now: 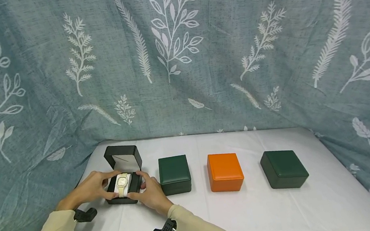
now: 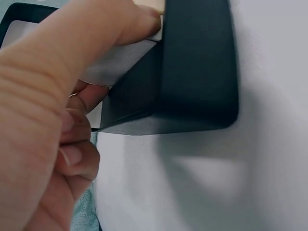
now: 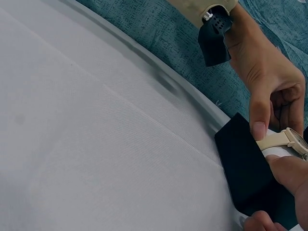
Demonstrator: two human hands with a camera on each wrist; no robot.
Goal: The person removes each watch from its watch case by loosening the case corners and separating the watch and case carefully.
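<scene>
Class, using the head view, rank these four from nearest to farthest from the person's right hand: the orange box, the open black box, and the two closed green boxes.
Measured from the right hand:
1. Open black box, at the row's left end, touched by the fingers.
2. Near green box, just right of it.
3. Orange box, mid-row.
4. Far green box, at the right end.

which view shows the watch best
The head view: the watch shows its whole face in the open black box. The right wrist view catches only its strap and case edge; the left wrist view barely a sliver.
</scene>
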